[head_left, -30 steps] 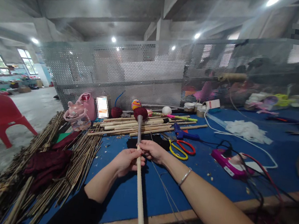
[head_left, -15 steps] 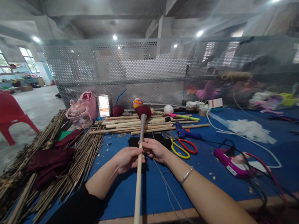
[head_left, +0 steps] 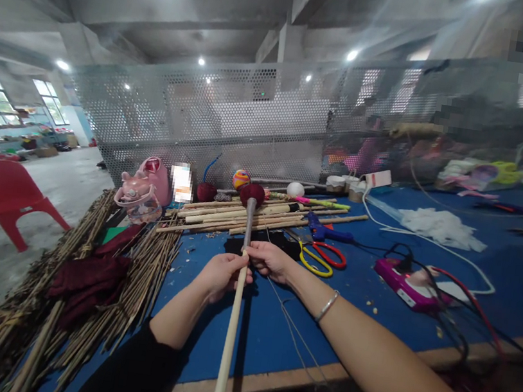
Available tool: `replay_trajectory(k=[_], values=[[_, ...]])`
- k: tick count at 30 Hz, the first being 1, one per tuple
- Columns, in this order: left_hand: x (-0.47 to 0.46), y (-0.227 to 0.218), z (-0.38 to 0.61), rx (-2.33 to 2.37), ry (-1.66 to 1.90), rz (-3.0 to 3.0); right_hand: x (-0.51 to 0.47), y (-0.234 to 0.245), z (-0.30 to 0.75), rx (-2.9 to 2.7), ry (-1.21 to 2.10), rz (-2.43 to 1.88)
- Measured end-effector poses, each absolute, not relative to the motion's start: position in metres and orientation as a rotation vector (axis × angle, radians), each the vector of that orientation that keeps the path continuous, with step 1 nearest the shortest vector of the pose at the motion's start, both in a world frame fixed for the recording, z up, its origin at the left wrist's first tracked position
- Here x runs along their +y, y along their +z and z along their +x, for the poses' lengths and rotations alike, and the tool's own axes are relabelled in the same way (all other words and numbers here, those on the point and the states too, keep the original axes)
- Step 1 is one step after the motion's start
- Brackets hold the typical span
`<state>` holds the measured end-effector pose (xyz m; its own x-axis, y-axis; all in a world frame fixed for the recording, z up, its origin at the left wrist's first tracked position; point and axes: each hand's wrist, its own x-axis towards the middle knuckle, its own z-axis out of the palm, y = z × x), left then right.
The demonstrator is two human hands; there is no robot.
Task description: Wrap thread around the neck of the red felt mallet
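A pale wooden stick [head_left: 230, 341] points away from me, topped by a dark red ball-shaped head [head_left: 252, 196]. Grey wrapping [head_left: 249, 223] covers its upper part, from under the head down to my fingers. My left hand [head_left: 221, 276] is closed round the stick just below the wrapping. Against the stick's right side, where the grey ends, the fingers of my right hand [head_left: 271, 262] are pinched together. Grey thread [head_left: 290, 320] trails from beneath that hand toward the table's front edge; the exact pinch point is partly hidden.
Bundles of thin dry sticks [head_left: 131, 294] and dark red cloth [head_left: 87, 288] lie left. Ahead are loose wooden sticks [head_left: 214, 218], scissors [head_left: 317, 262] and a blue glue gun [head_left: 325, 231]. A purple power strip [head_left: 404, 287] with cables sits right. A perforated metal screen [head_left: 180, 113] stands behind.
The stick's near end has swung slightly left, and my left hand's fingertips have shifted a little on it. My right hand has barely moved.
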<state>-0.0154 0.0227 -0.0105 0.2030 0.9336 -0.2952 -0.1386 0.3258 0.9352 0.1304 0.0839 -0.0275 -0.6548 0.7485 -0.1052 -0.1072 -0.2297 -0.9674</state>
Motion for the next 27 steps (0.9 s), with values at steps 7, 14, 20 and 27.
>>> replay_trajectory(k=[7,14,20,27], values=[[0.022,-0.0128,-0.0158,1.29,0.918,1.096,0.0849,-0.0317,0.127,-1.543,1.836,-0.838],[0.024,-0.0138,-0.0138,1.301,1.013,1.167,0.0837,-0.0301,0.1281,-1.495,1.876,-0.791],[0.019,-0.0081,-0.009,1.121,0.937,0.937,0.0814,-0.0255,0.1288,-1.462,1.901,-0.825],[0.0194,-0.0139,-0.0118,1.388,0.952,1.233,0.081,-0.0291,0.1252,-1.568,1.799,-0.878]])
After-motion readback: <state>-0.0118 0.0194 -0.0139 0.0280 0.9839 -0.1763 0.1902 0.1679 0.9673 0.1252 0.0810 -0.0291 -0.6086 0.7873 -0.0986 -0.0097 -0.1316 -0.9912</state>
